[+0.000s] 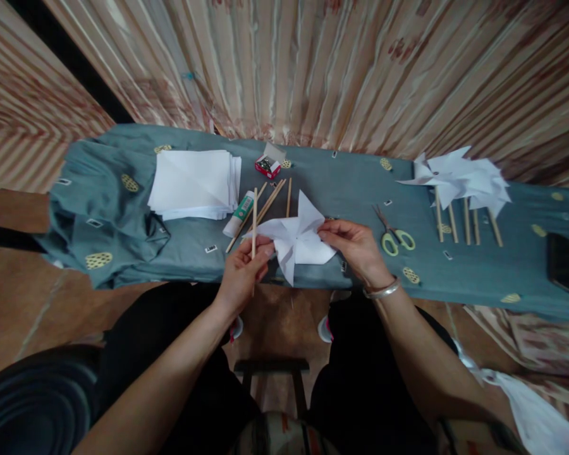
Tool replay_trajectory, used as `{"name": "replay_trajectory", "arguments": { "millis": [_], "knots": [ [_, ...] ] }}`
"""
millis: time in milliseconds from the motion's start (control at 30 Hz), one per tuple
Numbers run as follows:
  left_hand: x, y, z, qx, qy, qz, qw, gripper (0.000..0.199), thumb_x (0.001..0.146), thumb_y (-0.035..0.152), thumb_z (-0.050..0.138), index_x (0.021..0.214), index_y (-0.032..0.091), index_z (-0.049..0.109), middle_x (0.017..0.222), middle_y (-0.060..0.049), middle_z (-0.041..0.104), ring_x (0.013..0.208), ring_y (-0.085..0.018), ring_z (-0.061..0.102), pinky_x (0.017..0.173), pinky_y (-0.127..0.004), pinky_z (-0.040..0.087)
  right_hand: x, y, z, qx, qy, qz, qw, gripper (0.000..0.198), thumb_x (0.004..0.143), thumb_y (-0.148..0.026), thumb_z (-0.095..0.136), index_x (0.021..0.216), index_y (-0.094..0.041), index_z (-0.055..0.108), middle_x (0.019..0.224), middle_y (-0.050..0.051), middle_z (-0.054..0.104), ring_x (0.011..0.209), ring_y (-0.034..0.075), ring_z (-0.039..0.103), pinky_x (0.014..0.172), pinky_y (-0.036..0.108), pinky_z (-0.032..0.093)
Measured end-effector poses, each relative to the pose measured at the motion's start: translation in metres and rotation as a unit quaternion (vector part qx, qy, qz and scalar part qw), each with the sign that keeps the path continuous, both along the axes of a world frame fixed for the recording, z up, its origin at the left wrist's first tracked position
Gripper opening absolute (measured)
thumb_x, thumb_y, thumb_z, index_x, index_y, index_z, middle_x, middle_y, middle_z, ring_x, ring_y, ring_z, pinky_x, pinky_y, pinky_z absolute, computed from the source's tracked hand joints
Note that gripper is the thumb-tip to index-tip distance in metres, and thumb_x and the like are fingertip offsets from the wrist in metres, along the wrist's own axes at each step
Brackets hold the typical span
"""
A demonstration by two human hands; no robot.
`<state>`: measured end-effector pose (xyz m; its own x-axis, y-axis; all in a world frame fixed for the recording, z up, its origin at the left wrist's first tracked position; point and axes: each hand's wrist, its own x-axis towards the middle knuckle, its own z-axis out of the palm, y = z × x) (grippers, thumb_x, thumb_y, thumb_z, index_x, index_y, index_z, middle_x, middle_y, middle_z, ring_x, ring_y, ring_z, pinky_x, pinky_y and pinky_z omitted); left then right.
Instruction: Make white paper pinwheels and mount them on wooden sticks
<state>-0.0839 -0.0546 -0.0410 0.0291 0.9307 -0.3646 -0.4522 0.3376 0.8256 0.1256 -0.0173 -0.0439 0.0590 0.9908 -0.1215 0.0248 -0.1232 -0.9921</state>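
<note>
nearest is a silvery bracelet point(383, 289) on the right wrist, nearer the body than the white paper pinwheel point(298, 240) and to its right. the pinwheel is between the two hands, over the near edge of a patterned blue-green cloth point(351, 183). the left hand point(246, 265), left of the pinwheel, pinches a thin wooden stick point(255, 221) that crosses the left blade; whether its fingers also grip the paper, i cannot tell. the right hand point(353, 246) nips the pinwheel's right side between thumb and fingertips. well right of the pinwheel lies a dark phone-like object point(568, 264); nearer on that side are scissors point(392, 229), blades parted. beyond the pinwheel's left blade are a glue stick point(241, 215) and loose sticks point(271, 201). farther past it sit a paper stack point(194, 183) to the left, an opened red box point(268, 165), and, to the right, overlapping pinwheels on sticks point(469, 177). a pleated curtain point(284, 63) hangs behind everything.
</note>
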Motion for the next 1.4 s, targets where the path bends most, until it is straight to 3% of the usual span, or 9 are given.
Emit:
{"name": "replay_trajectory", "arguments": {
  "millis": [133, 267, 433, 567, 733, 800, 900, 1033, 1400],
  "knots": [
    [0.0, 0.008, 0.001, -0.03, -0.041, 0.012, 0.999, 0.04, 0.056, 0.032, 0.084, 0.082, 0.012, 0.063, 0.071, 0.0, 0.064, 0.038, 0.002, 0.032, 0.035, -0.013, 0.015, 0.0, 0.004, 0.004, -0.007, 0.053, -0.049, 0.997, 0.015, 0.057, -0.03, 0.082, 0.069, -0.023, 0.075, 0.072, -0.002, 0.072, 0.065, 0.012, 0.057, 0.065, 0.028, 0.046],
    [0.002, 0.016, 0.0, -0.065, -0.125, -0.039, 0.989, 0.039, 0.056, 0.033, 0.085, 0.078, 0.011, 0.061, 0.064, 0.005, 0.054, 0.039, 0.002, 0.029, 0.033, -0.011, 0.012, 0.0, 0.004, 0.007, -0.003, 0.087, -0.051, 0.995, 0.015, 0.056, -0.029, 0.082, 0.069, -0.024, 0.075, 0.073, -0.001, 0.073, 0.068, 0.014, 0.06, 0.071, 0.03, 0.049],
    [0.008, 0.022, 0.003, -0.058, -0.142, -0.08, 0.985, 0.036, 0.059, 0.033, 0.084, 0.067, 0.014, 0.054, 0.055, 0.008, 0.041, 0.043, -0.001, 0.035, 0.035, -0.01, 0.019, 0.0, 0.001, 0.011, 0.014, 0.098, -0.044, 0.994, 0.017, 0.057, -0.03, 0.083, 0.071, -0.025, 0.075, 0.076, -0.001, 0.073, 0.073, 0.015, 0.062, 0.077, 0.033, 0.05],
    [0.014, 0.023, 0.007, -0.055, -0.161, -0.063, 0.983, 0.034, 0.063, 0.034, 0.08, 0.062, 0.015, 0.051, 0.053, 0.007, 0.043, 0.042, -0.002, 0.037, 0.034, -0.012, 0.021, 0.0, -0.002, 0.014, 0.021, 0.096, -0.046, 0.994, 0.018, 0.057, -0.031, 0.084, 0.072, -0.025, 0.075, 0.078, -0.001, 0.073, 0.073, 0.016, 0.062, 0.077, 0.033, 0.05],
    [0.022, 0.024, 0.007, -0.028, -0.142, -0.071, 0.987, 0.037, 0.05, 0.033, 0.087, 0.069, 0.014, 0.062, 0.056, 0.005, 0.055, 0.042, -0.003, 0.044, 0.036, -0.013, 0.029, -0.001, -0.003, 0.013, 0.024, 0.101, -0.052, 0.993, 0.019, 0.057, -0.033, 0.085, 0.072, -0.025, 0.075, 0.076, -0.001, 0.072, 0.07, 0.015, 0.061, 0.077, 0.033, 0.05],
    [0.025, 0.025, 0.007, -0.026, -0.112, -0.071, 0.991, 0.038, 0.049, 0.03, 0.088, 0.076, 0.013, 0.066, 0.061, 0.002, 0.062, 0.047, -0.006, 0.052, 0.042, -0.016, 0.039, -0.002, -0.003, 0.011, 0.027, 0.091, -0.046, 0.994, 0.019, 0.058, -0.034, 0.084, 0.072, -0.025, 0.074, 0.081, 0.0, 0.073, 0.074, 0.016, 0.062, 0.079, 0.035, 0.05],
    [0.029, 0.027, 0.007, -0.019, -0.082, -0.056, 0.995, 0.035, 0.05, 0.027, 0.086, 0.076, 0.012, 0.069, 0.062, 0.001, 0.065, 0.047, -0.007, 0.054, 0.044, -0.018, 0.041, -0.004, -0.006, 0.01, 0.069, 0.044, -0.036, 0.996, 0.016, 0.062, -0.035, 0.082, 0.072, -0.025, 0.074, 0.108, 0.002, 0.07, 0.099, 0.021, 0.063, 0.093, 0.038, 0.048],
    [0.032, 0.027, 0.009, -0.013, -0.057, -0.047, 0.997, 0.034, 0.048, 0.025, 0.085, 0.075, 0.012, 0.068, 0.062, 0.001, 0.066, 0.05, -0.009, 0.057, 0.047, -0.019, 0.043, -0.009, -0.012, 0.014, 0.153, -0.073, -0.033, 0.985, 0.008, 0.07, -0.032, 0.078, 0.074, -0.027, 0.075, 0.135, 0.001, 0.055, 0.13, 0.026, 0.047, 0.112, 0.041, 0.032],
    [0.031, 0.021, 0.0, 0.036, -0.016, -0.087, 0.995, 0.033, 0.05, 0.026, 0.087, 0.076, 0.013, 0.071, 0.069, 0.0, 0.07, 0.057, -0.01, 0.059, 0.056, -0.021, 0.045, -0.009, -0.011, 0.01, 0.18, -0.153, 0.014, 0.972, 0.008, 0.074, -0.03, 0.072, 0.078, -0.024, 0.075, 0.14, 0.004, 0.053, 0.131, 0.027, 0.048, 0.11, 0.044, 0.034]
  ]
}}
